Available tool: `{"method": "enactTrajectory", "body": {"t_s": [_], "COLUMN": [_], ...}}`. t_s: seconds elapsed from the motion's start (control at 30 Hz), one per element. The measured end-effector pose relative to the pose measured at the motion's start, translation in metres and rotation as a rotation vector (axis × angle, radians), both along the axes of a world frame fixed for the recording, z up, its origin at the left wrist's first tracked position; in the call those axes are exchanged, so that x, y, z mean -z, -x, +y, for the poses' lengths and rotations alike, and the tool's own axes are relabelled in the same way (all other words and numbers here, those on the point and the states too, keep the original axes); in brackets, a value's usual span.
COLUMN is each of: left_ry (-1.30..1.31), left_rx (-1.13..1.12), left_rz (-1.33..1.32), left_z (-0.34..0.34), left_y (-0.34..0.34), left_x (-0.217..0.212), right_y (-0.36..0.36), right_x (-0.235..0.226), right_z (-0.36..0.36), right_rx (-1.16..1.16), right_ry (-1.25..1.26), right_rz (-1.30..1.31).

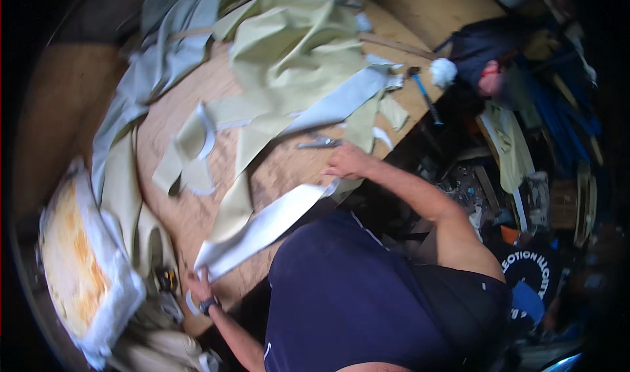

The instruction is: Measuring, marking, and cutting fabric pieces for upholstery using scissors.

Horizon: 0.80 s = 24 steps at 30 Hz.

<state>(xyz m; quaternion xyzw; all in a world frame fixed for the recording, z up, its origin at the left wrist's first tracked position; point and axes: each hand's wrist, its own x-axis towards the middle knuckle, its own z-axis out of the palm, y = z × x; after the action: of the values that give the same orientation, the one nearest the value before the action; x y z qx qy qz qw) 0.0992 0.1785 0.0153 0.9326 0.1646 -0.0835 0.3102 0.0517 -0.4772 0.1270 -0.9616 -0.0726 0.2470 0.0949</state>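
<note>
Head view: white strip (262, 231) is laid along near edge of worktop (184, 100). Its left end appears pinched by L hand (201, 284); R hand (348, 161) is curled nr the other end, grip can't be told (blur). If L pinch were loosened, strip could be lost over edge; metal tool (319, 142), just beyond R hand, might be knocked.

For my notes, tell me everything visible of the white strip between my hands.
The white strip looks like thin, flexible sheet, long and fairly flat. It slants along the near edge of the wooden table. Your left hand touches its lower end; your right hand is by the upper, contact unclear.
</note>
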Motion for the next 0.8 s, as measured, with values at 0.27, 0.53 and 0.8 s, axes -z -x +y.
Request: {"method": "enactTrajectory", "body": {"t_s": [0.27,0.53,0.8], "left_ry": [0.145,0.226,0.568], "left_rx": [0.1,0.13,0.35], "left_rz": [0.1,-0.315,-0.285], "left_z": [0.053,-0.062,-0.253], "left_y": [0.002,0.01,0.01], "left_x": [0.026,-0.052,-0.224], "right_y": [-0.023,-0.018,-0.06], "right_x": [0.047,0.04,-0.074], "right_z": [0.001,0.001,0.104], "right_rx": [0.224,0.269,0.031], "right_ry": [0.047,-0.055,-0.979], "right_rz": [-0.444,-0.502,-0.395]}}
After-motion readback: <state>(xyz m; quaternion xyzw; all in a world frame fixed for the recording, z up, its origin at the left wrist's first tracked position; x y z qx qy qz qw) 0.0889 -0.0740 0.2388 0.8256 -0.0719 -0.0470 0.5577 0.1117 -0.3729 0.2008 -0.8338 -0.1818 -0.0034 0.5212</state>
